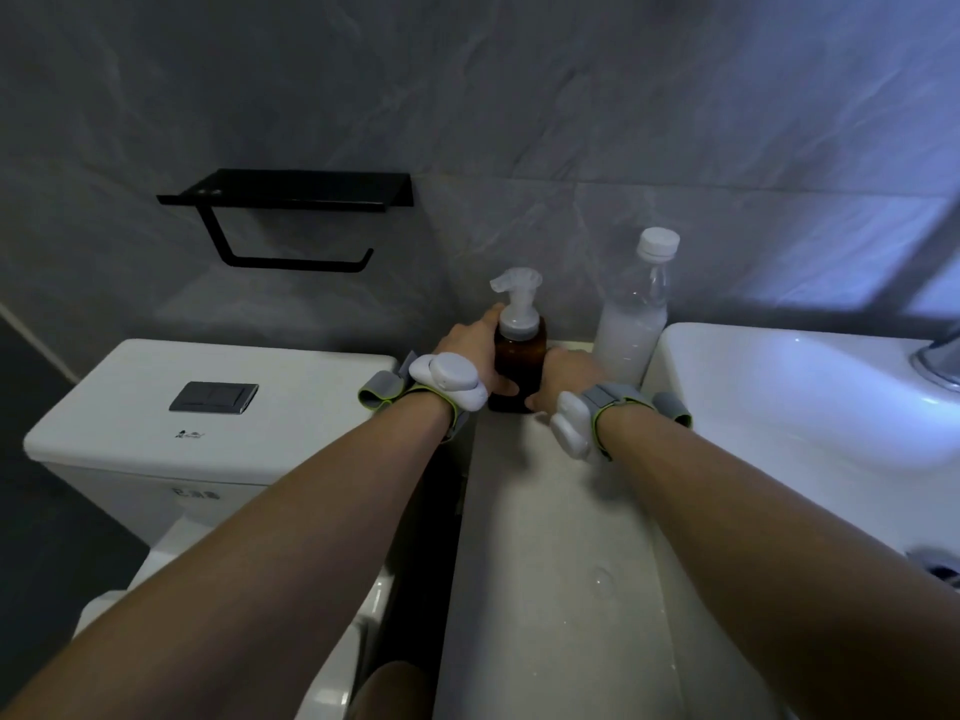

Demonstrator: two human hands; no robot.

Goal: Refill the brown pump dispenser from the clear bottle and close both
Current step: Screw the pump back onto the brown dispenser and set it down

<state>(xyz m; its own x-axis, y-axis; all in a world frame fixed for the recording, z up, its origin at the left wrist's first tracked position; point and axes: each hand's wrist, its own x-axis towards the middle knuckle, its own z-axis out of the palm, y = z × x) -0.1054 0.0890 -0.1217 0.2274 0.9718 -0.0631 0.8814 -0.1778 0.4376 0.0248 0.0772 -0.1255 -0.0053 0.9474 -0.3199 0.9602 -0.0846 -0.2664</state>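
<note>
The brown pump dispenser [519,356] stands upright on the pale counter [561,537] against the wall, with its white pump head screwed on. My left hand [475,350] wraps its left side, thumb across the front. My right hand [563,374] presses against its right side near the base. The clear bottle [636,314], holding white liquid up to its shoulder and closed with a white cap, stands upright just right of the dispenser, untouched.
A white sink basin [805,397] with a chrome tap [940,361] lies to the right. The toilet tank [208,407] sits left of the counter. A black paper holder [291,200] is fixed to the grey tiled wall above it.
</note>
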